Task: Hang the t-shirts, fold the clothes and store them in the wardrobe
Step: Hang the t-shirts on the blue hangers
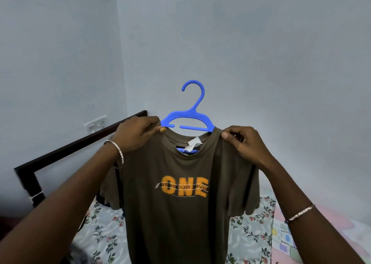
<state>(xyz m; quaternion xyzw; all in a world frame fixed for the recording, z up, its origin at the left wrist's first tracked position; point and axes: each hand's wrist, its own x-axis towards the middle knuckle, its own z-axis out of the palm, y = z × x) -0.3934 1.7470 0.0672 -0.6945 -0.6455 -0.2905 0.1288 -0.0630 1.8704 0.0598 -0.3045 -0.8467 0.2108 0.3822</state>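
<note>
Currently left grip (pixel 134 135), right grip (pixel 245 144) both pinch 1 t-shirt (pixel 180 219) on 1 hanger (pixel 193 114).

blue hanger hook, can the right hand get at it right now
Probably yes: the blue hanger hook stands bare above the collar, nothing between, but the right hand pinches the olive t-shirt at its shoulder and must let go.

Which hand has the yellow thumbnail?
The left hand, gripping the shirt at the shoulder beside the hanger. Its thumbnail looks yellow; on the right hand it looks plain pink.
</note>
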